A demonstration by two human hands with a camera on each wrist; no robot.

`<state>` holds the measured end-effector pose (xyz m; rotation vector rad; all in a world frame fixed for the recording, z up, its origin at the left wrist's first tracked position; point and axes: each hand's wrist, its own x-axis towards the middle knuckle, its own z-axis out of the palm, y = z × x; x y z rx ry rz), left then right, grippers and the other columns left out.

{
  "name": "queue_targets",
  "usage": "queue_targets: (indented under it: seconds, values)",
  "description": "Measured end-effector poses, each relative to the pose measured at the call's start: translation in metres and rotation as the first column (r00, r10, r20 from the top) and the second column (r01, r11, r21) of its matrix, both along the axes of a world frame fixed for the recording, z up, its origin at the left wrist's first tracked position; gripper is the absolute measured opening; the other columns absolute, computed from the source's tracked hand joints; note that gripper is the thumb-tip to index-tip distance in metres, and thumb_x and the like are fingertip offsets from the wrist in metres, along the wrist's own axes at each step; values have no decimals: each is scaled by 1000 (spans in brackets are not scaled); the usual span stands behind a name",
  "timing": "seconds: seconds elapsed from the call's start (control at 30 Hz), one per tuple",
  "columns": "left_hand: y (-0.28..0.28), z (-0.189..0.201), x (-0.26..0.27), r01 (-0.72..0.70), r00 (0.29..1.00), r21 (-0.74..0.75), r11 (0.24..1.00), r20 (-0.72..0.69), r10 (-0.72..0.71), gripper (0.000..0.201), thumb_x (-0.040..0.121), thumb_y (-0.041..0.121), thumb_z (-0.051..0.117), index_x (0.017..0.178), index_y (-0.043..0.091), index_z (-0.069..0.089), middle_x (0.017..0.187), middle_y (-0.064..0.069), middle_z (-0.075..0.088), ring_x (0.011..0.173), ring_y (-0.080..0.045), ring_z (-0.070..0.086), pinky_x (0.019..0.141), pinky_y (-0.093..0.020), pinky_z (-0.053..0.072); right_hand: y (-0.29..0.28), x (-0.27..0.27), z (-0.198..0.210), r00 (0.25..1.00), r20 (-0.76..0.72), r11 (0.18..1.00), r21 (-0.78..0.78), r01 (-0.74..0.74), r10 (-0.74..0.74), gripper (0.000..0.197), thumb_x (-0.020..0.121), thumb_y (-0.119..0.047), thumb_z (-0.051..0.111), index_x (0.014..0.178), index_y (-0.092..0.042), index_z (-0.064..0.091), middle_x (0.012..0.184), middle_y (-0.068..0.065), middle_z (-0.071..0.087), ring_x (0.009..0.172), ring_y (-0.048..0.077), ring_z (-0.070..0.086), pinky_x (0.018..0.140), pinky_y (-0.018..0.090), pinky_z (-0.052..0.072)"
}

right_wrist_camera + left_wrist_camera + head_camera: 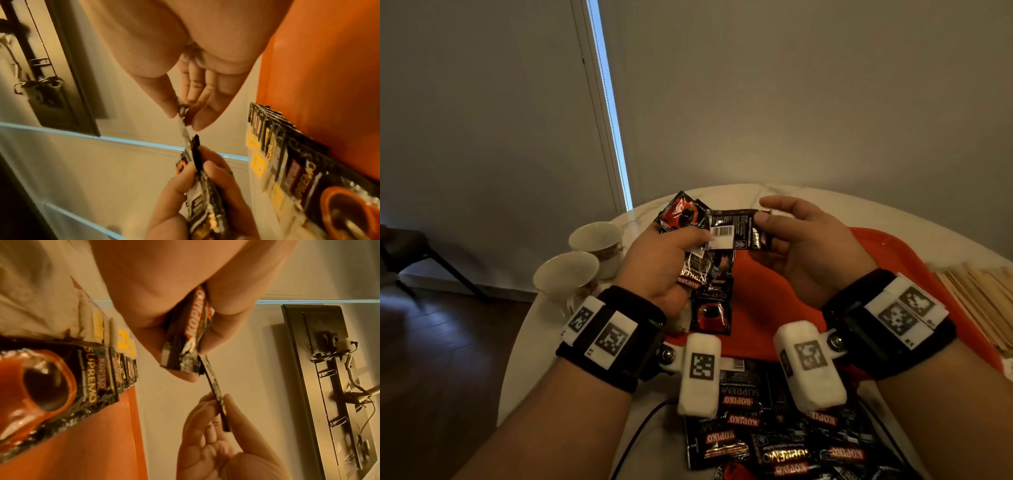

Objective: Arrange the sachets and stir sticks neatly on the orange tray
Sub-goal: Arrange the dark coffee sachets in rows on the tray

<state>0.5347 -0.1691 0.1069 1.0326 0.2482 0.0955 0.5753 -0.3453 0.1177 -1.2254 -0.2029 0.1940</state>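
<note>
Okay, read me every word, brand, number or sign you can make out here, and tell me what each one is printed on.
"KOPIKO": red band on the loose sachets on the table near the person.
"SUPREMO": same loose sachets, gold letters.
"KOPIKO": bundle of sachets the left hand grips.
"KOPIKO SUPREMO": sachet lying on the orange tray.
Barcode sachet pinched by the right hand: digits and small print too blurred.
Wrist markers: patterns only, no words.

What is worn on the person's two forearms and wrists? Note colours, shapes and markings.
Bare forearms, no sleeves. Each wrist has a wide black band carrying white plates printed with square black-and-white codes. A white rounded block, also coded, is bolted on each band.
</note>
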Motion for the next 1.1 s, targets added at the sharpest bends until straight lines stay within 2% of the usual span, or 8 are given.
queue_targets:
  seconds: [0.2,0.27,0.4,0.53,0.7,0.8,0.93,1.1]
  values:
    - [9,2,2,31,992,-76,997,-122,-40,36,90,-3,63,125,0,58,110,-25,75,80,-37,76,70,-51,63,-2,-5,8,967,229,980,-190,-67,111,37,94,15,41,95,-2,73,94,10,76,87,22,72,69,32,62]
    - [10,3,3,37,990,-94,995,-133,-49,34,90,0,63,124,1,58,108,-23,76,77,-34,75,69,-49,64,-3,-5,6,941,314,962,-271,-37,125,34,92,17,50,98,-6,74,95,7,76,89,19,73,74,30,61]
    - [11,-2,7,-36,994,-74,997,-102,28,35,92,5,66,127,6,62,103,-19,78,77,-34,78,58,-45,62,-4,-1,3,877,479,918,-361,164,32,17,87,-2,75,94,-16,79,107,-3,74,100,12,70,84,34,59]
    - [13,-9,13,-169,986,38,985,-3,169,36,90,1,70,124,13,65,109,-19,77,92,-39,77,77,-56,62,-4,-1,7,942,334,952,-295,79,26,8,88,-6,74,87,-13,76,75,-5,73,71,8,66,64,26,56]
    - [9,-6,11,-89,995,84,992,57,85,35,92,2,70,125,13,64,109,-15,78,96,-37,77,81,-55,61,-8,1,8,982,185,939,-344,30,36,13,82,-5,80,75,-8,69,59,0,61,56,14,54,55,29,48]
    - [4,-3,5,-6,995,114,993,103,-6,33,91,7,72,123,11,65,111,-16,77,100,-36,76,82,-52,62,-9,2,7,992,126,925,-374,67,-22,22,76,-6,85,72,-9,64,60,1,62,54,15,53,54,31,48]
    - [-1,-2,-2,51,981,204,978,172,-87,55,75,0,77,126,7,61,111,-19,76,100,-37,76,81,-50,63,-11,4,6,995,67,941,-325,95,-77,24,76,-7,85,71,-8,62,60,4,61,49,14,49,51,29,46]
    - [1,-4,0,26,983,177,984,176,-57,60,73,-6,75,131,0,59,117,-29,72,103,-45,73,86,-58,61,-2,1,8,998,-53,999,-16,32,-33,6,95,-7,65,95,-4,71,79,8,70,61,12,61,57,24,56]
